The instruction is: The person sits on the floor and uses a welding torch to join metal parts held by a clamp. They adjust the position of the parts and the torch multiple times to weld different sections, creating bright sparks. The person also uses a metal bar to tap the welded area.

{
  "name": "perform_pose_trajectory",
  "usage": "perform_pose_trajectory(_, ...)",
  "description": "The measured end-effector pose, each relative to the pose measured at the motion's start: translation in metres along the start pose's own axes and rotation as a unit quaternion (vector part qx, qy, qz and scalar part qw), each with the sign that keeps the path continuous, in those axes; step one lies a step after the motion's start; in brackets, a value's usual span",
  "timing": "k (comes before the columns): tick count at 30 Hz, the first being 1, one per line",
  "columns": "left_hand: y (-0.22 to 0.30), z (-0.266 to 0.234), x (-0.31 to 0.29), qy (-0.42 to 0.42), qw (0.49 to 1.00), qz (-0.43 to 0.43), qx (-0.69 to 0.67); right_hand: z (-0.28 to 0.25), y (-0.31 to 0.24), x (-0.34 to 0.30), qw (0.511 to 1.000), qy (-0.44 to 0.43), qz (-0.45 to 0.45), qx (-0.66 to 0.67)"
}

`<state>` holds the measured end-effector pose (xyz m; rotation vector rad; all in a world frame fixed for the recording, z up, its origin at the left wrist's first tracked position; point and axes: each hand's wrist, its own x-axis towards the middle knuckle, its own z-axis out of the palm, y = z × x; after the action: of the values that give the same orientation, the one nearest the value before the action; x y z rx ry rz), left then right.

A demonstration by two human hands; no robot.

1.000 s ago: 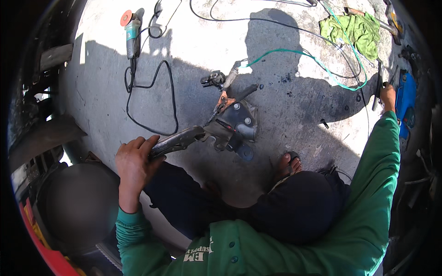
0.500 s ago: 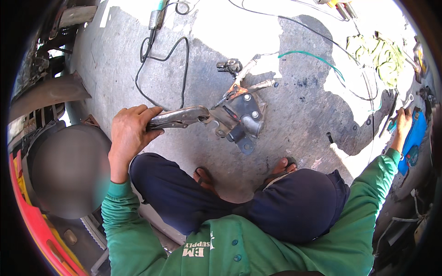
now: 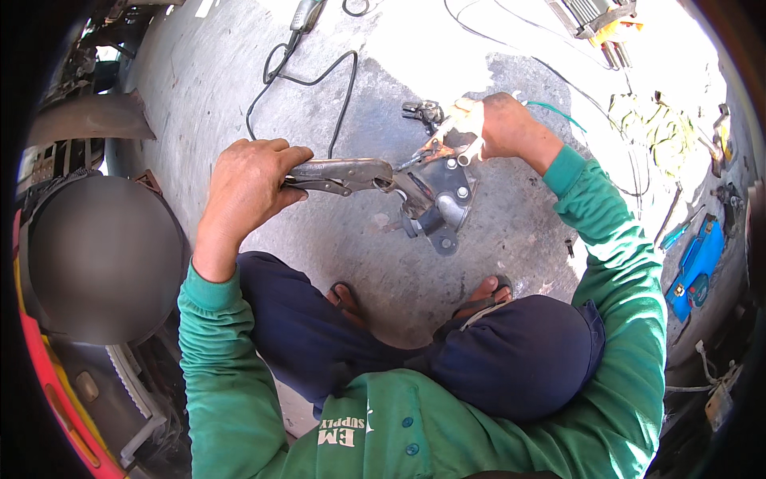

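My left hand point(image 3: 254, 185) is closed round metal locking pliers point(image 3: 339, 170), whose jaws bite the edge of a dark metal bracket point(image 3: 440, 243). Two bolt heads point(image 3: 462, 192) and a curved pipe stub show on the bracket, which rests on the concrete floor. My right hand point(image 3: 508, 126) is closed above its far right side. A bright wrench point(image 3: 466, 162) sticks out below the fingers, its ring end close to the bolts; most of it is hidden. Worn orange-handled pliers point(image 3: 435, 149) lie on the bracket, partly covered by the right hand.
Beyond the bracket lies a small dark metal part point(image 3: 423, 112). A corded power tool point(image 3: 306, 16) and its black cable point(image 3: 345, 100) are at the far left. To the right are a yellow-green cloth point(image 3: 658, 136) and a blue pouch point(image 3: 696, 263). A dark round object point(image 3: 104, 259) stands at left.
My right hand has come from the blue pouch at the far right to the bracket, bringing the wrench. My left hand keeps its hold on the locking pliers; the view has shifted slightly.
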<state>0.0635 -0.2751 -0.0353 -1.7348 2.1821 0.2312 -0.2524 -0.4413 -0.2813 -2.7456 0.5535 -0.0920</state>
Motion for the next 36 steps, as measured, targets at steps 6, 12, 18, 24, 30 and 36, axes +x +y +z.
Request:
perform_pose_trajectory(6,-0.005,0.007,-0.004,0.008,1.000,0.000,-0.003,-0.010,0.009,-0.013,0.996,-0.057,0.040,-0.048)
perform_pose_trajectory(12,-0.008,0.006,0.002,0.012,1.000,0.015,-0.015,-0.013,0.043,-0.082,0.936,0.163,0.272,-0.151)
perform_pose_trajectory(18,-0.015,0.012,-0.004,0.002,1.000,0.006,-0.011,-0.060,-0.028,-0.096,0.886,0.033,0.404,0.226)
perform_pose_trajectory(24,-0.023,0.007,0.006,0.038,0.997,0.065,0.011,-0.024,-0.089,-0.086,0.922,0.008,0.275,0.271)
perform_pose_trajectory(30,-0.043,0.015,0.015,0.064,0.993,0.095,0.029,-0.011,-0.117,-0.064,0.923,0.013,0.272,0.273)
perform_pose_trajectory(36,-0.050,0.030,0.010,0.133,0.985,0.110,0.021,-0.037,-0.136,-0.053,0.892,-0.029,0.349,0.285)
